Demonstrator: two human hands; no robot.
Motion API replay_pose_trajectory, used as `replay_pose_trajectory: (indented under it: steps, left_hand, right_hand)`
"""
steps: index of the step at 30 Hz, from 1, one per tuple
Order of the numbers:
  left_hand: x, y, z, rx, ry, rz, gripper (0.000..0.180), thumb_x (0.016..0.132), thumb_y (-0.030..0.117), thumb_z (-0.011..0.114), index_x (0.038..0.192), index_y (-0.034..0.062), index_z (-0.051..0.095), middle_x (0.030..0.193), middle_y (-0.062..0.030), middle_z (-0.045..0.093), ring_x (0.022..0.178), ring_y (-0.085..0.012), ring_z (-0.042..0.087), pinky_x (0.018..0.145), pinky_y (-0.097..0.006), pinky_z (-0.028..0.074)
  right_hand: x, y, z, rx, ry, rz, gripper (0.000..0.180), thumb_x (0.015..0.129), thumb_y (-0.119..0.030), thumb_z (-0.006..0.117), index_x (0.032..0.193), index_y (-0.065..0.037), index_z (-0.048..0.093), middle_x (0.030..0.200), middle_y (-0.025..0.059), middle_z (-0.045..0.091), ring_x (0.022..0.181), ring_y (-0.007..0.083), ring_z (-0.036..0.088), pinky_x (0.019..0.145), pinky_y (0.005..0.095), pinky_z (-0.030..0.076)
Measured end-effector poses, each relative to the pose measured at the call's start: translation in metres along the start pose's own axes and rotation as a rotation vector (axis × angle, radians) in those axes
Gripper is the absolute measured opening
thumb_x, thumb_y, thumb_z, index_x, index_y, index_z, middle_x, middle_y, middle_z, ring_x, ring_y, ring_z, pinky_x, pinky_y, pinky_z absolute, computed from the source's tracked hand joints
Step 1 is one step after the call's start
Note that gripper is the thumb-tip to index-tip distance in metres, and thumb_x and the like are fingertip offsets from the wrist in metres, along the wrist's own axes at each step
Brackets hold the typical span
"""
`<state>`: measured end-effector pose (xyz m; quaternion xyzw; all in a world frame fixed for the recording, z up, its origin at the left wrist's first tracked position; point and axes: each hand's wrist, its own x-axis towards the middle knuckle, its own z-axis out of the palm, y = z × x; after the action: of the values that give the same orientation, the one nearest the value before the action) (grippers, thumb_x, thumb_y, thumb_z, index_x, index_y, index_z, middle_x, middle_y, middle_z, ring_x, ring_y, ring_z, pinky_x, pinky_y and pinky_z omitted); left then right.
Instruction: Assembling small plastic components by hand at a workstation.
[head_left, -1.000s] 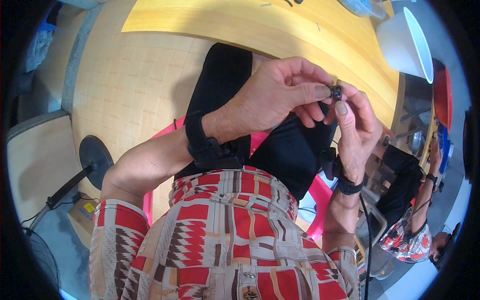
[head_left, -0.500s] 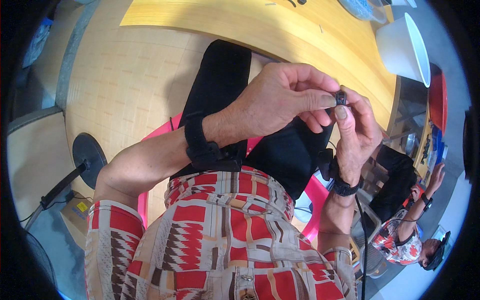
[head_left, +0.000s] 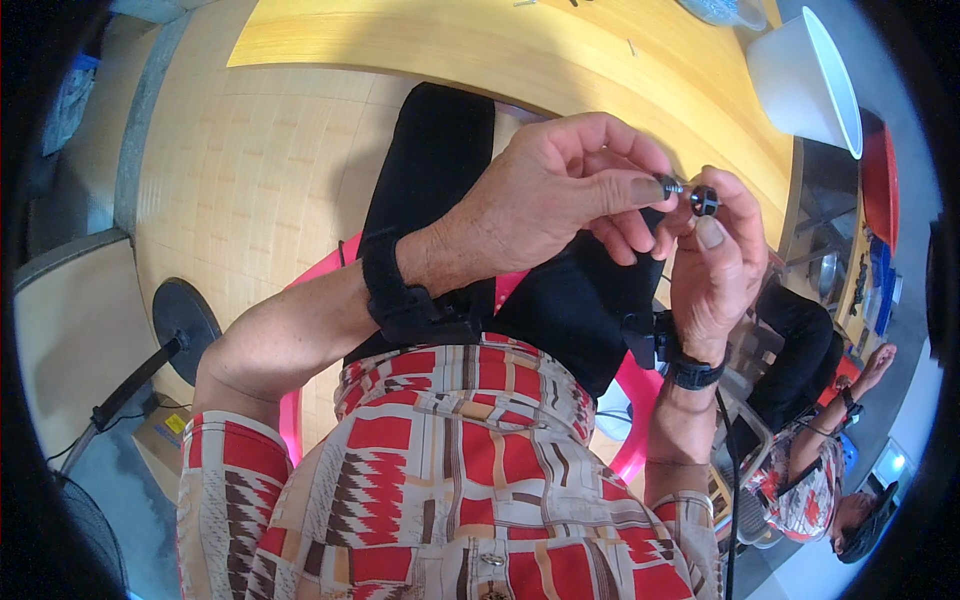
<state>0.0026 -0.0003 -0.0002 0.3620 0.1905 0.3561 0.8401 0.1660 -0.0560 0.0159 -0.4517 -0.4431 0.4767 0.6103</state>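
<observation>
Right of frame centre: left hand (head_left: 545,205) pinches a small dark metal screw-like piece (head_left: 670,185) between thumb and forefinger. Right hand (head_left: 715,265) pinches a small black round cap (head_left: 704,200) at its fingertips. The two parts sit just beside each other, above the lap. White plastic bowl (head_left: 800,80) on the yellow wooden surface (head_left: 450,40), upper right.
</observation>
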Motion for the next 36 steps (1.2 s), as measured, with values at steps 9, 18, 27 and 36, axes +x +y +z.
replay_pose_trajectory:
  steps: [9,18,27,36]
  left_hand:
    - [-0.004,-0.003,-0.003,-0.008,-0.084,0.033,0.03,0.084,0.011,0.057,0.112,-0.0003,0.051,0.092,-0.0095,0.06,0.076,-0.0139,0.061,0.064,-0.026,0.054]
    - [-0.011,0.004,-0.002,-0.034,-0.054,-0.029,0.027,0.084,0.011,0.057,0.108,-0.0001,0.054,0.087,-0.0084,0.062,0.07,-0.013,0.061,0.063,-0.023,0.052]
    - [-0.008,0.004,0.006,0.016,-0.003,0.015,0.025,0.082,0.006,0.059,0.106,-0.0004,0.054,0.085,-0.0083,0.061,0.07,-0.0127,0.061,0.064,-0.023,0.052]
    - [-0.013,0.004,0.009,0.083,0.035,0.052,0.024,0.081,0.006,0.06,0.103,-0.0021,0.054,0.085,-0.0093,0.062,0.07,-0.0122,0.061,0.064,-0.023,0.052]
  right_hand:
    - [-0.002,-0.005,0.001,-0.137,-0.003,-0.056,0.032,0.076,-0.003,0.06,0.106,0.005,0.052,0.085,0.0084,0.058,0.064,0.0108,0.053,0.057,0.0219,0.045]
    - [-0.007,-0.01,-0.002,-0.461,-0.014,-0.155,0.028,0.071,0.001,0.063,0.098,0.004,0.057,0.086,0.0056,0.056,0.073,0.0089,0.052,0.068,0.0201,0.043]
    - [-0.004,-0.011,-0.006,-0.445,-0.028,-0.142,0.03,0.07,-0.001,0.066,0.099,0.004,0.059,0.088,0.0058,0.055,0.074,0.0093,0.051,0.067,0.0203,0.041]
    - [-0.004,-0.011,-0.001,-0.359,-0.039,-0.145,0.03,0.071,-0.004,0.065,0.099,0.005,0.059,0.087,0.0064,0.055,0.072,0.0089,0.05,0.065,0.0195,0.041]
